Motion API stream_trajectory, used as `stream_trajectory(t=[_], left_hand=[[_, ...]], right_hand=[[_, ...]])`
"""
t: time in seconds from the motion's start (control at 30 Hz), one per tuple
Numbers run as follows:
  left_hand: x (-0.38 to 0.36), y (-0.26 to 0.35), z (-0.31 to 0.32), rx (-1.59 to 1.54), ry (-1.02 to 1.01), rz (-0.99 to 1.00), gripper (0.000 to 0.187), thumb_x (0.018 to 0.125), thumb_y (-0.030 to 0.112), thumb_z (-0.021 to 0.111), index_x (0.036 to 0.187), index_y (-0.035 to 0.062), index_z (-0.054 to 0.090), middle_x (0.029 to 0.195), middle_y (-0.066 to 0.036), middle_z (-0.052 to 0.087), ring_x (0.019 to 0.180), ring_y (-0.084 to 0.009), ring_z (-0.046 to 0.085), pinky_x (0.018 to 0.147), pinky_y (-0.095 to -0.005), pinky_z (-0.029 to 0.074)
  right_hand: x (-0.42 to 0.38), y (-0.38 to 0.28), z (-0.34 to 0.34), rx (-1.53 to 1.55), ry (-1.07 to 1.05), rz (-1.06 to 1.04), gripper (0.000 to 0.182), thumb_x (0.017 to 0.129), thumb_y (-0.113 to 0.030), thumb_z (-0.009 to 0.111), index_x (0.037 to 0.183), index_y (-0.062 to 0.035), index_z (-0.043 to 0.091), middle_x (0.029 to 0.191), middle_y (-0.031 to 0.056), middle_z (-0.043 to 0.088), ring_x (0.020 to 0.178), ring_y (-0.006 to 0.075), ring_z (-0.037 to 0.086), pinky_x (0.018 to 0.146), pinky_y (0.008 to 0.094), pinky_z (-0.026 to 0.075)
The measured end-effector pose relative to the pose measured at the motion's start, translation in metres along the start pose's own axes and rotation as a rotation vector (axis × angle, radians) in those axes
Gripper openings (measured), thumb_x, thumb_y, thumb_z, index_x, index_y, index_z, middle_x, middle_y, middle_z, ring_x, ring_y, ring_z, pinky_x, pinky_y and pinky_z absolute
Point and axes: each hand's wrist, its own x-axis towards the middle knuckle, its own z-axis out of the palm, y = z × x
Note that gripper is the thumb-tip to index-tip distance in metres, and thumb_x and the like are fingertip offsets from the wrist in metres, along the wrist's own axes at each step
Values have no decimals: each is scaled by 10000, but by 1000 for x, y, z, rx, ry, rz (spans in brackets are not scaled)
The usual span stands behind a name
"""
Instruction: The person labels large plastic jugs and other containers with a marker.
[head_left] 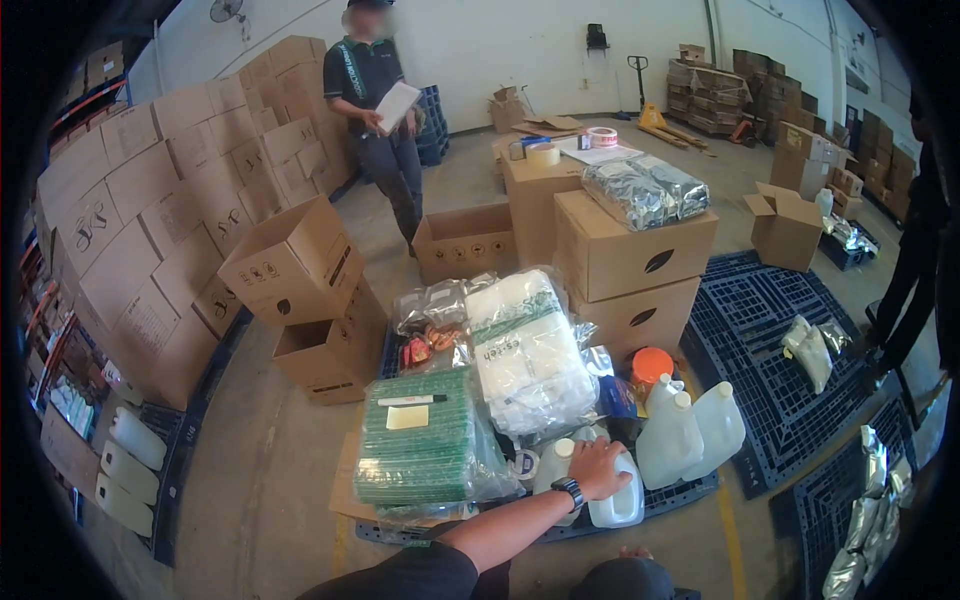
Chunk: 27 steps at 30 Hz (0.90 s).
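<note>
Warehouse floor [240, 480] is pretty crammed around the green pack [412, 455], the plastic-wrapped one with a marker [412, 400] and yellow note [407, 417] on top. Just right of that pack, the left hand [598, 470] is over a white jug [620, 508], fingers bent across its top, but can't tell if they're closed around the handle. Hand and forearm partly block a second jug [552, 468], squeezed between it and the pack. Further right of the pack are more jugs [670, 445] and an orange lid [652, 364]. Big white bag [530, 350] crowds in right behind the pack, with stacked cartons [637, 255] past it. Open boxes [290, 265] sit behind-left, and someone [362, 100] stands well beyond. Possible right-hand fingers [634, 552] peek out lower right of the pack; can't tell what they're doing.
</note>
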Motion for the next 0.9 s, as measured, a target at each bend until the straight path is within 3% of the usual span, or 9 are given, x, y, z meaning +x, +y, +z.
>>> stream_trajectory(t=[0.9], left_hand=[[2,-2,8,-29,27,-13,499,786,433,690,1196,153,647,1176,-153,607,1120,-326,573,1024,-502,351]], right_hand=[[43,4,17,32,-77,-156,376,972,-380,634,964,-11,704,900,198,711,875,262,684,770,445,513]])
